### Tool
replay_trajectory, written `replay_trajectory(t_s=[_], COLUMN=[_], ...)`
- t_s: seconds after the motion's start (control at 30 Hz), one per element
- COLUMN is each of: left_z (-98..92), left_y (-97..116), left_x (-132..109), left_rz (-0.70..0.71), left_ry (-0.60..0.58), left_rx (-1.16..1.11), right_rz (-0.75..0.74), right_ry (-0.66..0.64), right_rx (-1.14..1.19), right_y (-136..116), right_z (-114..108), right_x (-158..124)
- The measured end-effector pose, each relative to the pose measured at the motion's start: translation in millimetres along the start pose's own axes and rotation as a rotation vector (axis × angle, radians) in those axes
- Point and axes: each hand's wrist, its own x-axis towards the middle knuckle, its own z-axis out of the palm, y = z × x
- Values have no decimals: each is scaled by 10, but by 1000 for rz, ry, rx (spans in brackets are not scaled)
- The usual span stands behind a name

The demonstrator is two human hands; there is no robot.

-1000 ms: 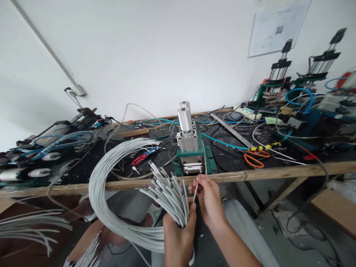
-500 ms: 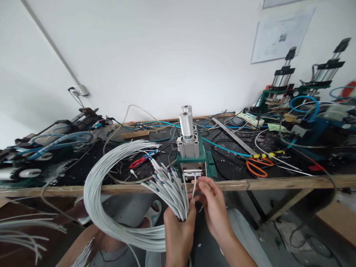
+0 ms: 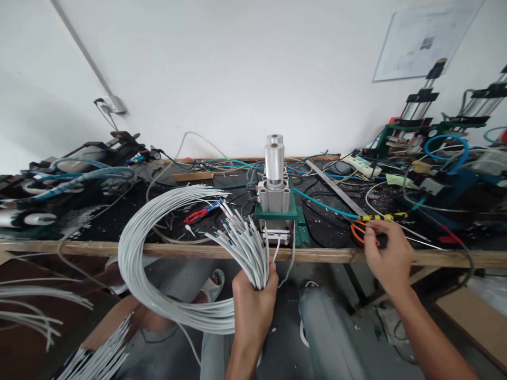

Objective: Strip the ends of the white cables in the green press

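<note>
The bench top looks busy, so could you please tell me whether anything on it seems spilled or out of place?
Yes: pale scraps litter the black bench top, thickest beside the machine at far left. They look odd as loose, unswept debris, perhaps trimmings.

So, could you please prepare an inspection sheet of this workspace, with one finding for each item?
Surface: black bench top, wooden front edge, white specks scattered.
Job's things: bundle of white cables, coiled at left; metal press near the front edge, one cable reaching its front.
Clutter: red-and-blue tool, metal bar, power strip.
Hands: left hand closed around the bundle; right hand at orange handles, grip unclear.
Cables: teal hose right of the press; blue hoses at left.
Surroundings: white wall, posted sheet, another person's leg at lower left.
</note>
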Motion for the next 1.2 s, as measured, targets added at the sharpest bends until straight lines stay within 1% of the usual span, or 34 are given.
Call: replay_trajectory(t_s=[0.07,0.13,0.3,0.43,0.63,0.93,1.2], left_z=[7,18,56,71,66,70,67], left_y=[16,27,9,3,24,-50,8], left_x=[-3,-10,-10,-7,-8,39,63], left_rz=[3,9,23,34,35,39,42], left_ry=[6,12,17,25,16,-10,-6], left_rx=[0,2,41,67,89,110,94], right_rz=[-91,-162,-236,-255,-263,-255,-261], right_ry=[-56,-97,-151,-173,-168,-165,-170], right_rx=[-93,-176,-312,-359,-381,-377,-359], right_y=[177,267,274,251,244,235,256], right_z=[42,64,46,33,42,32,22], right_x=[46,37,-15,-8,-16,-22,-37])
